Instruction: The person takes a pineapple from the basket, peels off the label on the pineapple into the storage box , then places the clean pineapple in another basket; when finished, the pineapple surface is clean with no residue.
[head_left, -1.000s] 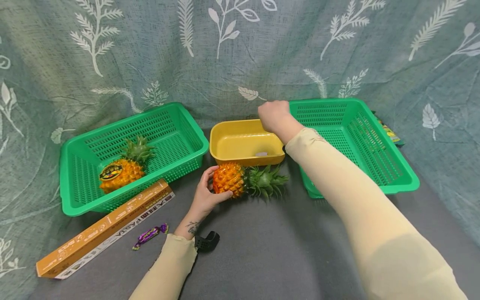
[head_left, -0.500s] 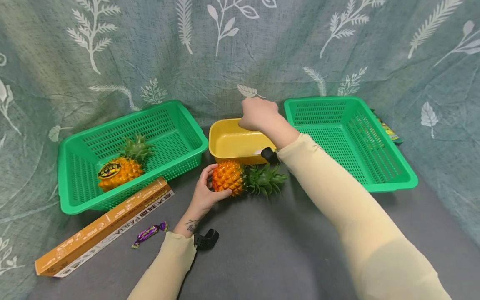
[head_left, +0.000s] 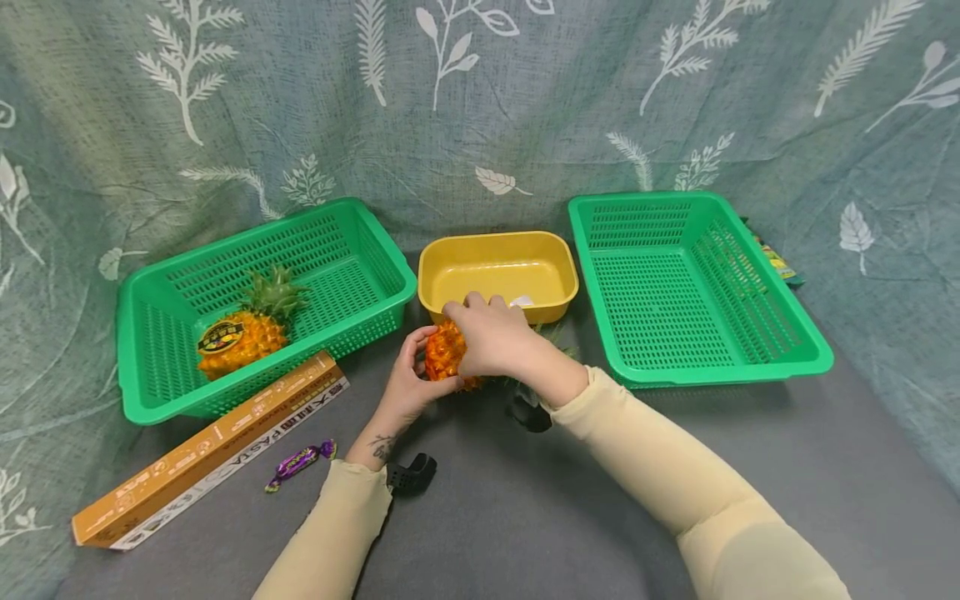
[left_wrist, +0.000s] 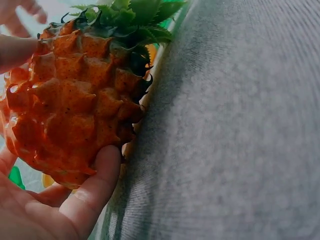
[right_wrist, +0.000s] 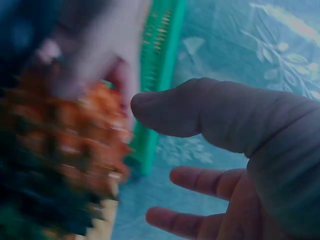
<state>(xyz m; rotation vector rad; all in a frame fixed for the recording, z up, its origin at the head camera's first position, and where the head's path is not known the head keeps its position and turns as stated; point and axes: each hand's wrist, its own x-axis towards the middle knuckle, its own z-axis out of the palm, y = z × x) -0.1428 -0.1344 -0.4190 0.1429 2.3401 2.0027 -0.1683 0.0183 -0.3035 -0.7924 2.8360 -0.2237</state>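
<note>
A small orange pineapple lies on its side on the grey table, its leaves toward the right. My left hand grips its base; in the left wrist view the thumb presses against the spiky skin. My right hand is over the pineapple's upper body and hides much of it and its crown in the head view. From the right wrist, the right thumb and fingers appear extended, beside the blurred pineapple; whether they touch it I cannot tell.
Behind the pineapple stands a yellow bin with a small pale item. Green baskets flank it: the left one holds another pineapple; the right one is farther right. A pasta box and purple candy lie front left.
My right hand has come from above the yellow bin's right side leftward and down over the pineapple. The left hand keeps its grip on the pineapple's base.
</note>
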